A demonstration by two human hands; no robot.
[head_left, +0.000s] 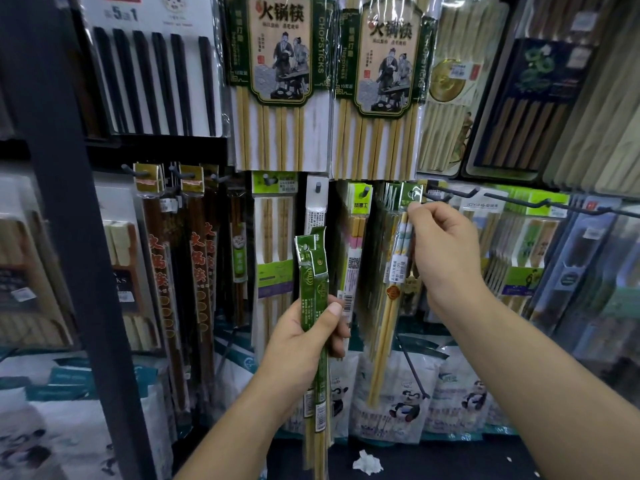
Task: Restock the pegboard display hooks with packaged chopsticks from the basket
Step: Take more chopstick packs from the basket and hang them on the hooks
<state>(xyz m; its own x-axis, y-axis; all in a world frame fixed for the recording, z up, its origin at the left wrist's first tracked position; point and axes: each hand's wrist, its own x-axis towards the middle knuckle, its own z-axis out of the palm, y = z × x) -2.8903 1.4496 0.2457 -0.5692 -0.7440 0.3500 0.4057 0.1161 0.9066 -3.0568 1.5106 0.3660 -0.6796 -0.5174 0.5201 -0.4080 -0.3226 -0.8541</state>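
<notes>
Gripping green chopstick packs (313,268) at lower centre in left hand (304,344); pinching hanging pack (389,320) top with right hand (440,247), just beside bare hook (446,195).

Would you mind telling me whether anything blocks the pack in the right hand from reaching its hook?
Nothing visible does. The right hand pinches the top of the chopstick pack, just left of the bare hook tip. Matching packs hang to its left, out of the way.

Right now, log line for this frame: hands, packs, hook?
left hand: grips green packs | right hand: pinches top of single pack at hook tip | threaded on hook: cannot tell | basket: not in view
</notes>
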